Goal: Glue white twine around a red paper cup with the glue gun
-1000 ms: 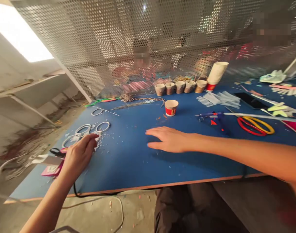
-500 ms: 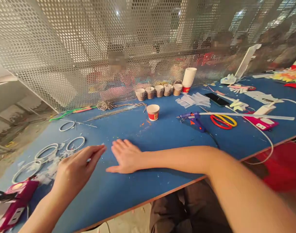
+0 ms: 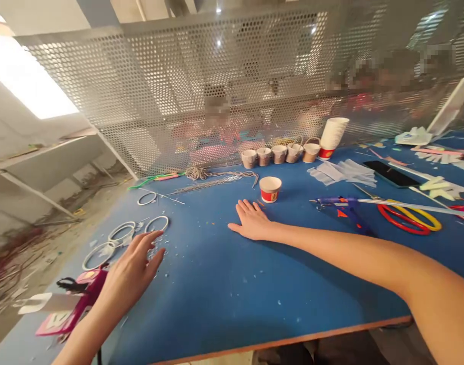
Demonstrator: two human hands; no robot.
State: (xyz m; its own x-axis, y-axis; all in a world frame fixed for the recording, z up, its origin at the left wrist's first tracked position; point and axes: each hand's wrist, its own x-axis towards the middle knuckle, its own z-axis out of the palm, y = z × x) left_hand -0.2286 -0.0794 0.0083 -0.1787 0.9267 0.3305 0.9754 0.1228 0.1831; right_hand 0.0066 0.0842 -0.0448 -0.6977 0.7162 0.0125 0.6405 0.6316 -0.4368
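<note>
My right hand point(image 3: 251, 220) lies palm down on the blue table point(image 3: 224, 289), fingers spread, just in front of a red and white paper cup point(image 3: 270, 189). Nothing is in it. On the left, my left hand point(image 3: 135, 263) hovers near the white rings point(image 3: 121, 231), its thumb apart from the fingers and nothing visible between them. Beneath its wrist side stands a pink device point(image 3: 89, 289), partly covered by the forearm.
Behind the cup stand several small wrapped cups point(image 3: 279, 153) and a paper cup stack point(image 3: 333, 137). A blue glue gun point(image 3: 349, 208), red and yellow scissors point(image 3: 410, 218), white strips point(image 3: 342, 172) and a phone point(image 3: 390, 173) lie right. Twine point(image 3: 197, 173) lies by the mesh panel point(image 3: 171, 101).
My right hand has slid forward across the table toward the cup. My left hand's fingers, earlier pinched together, are now apart. The view has turned left.
</note>
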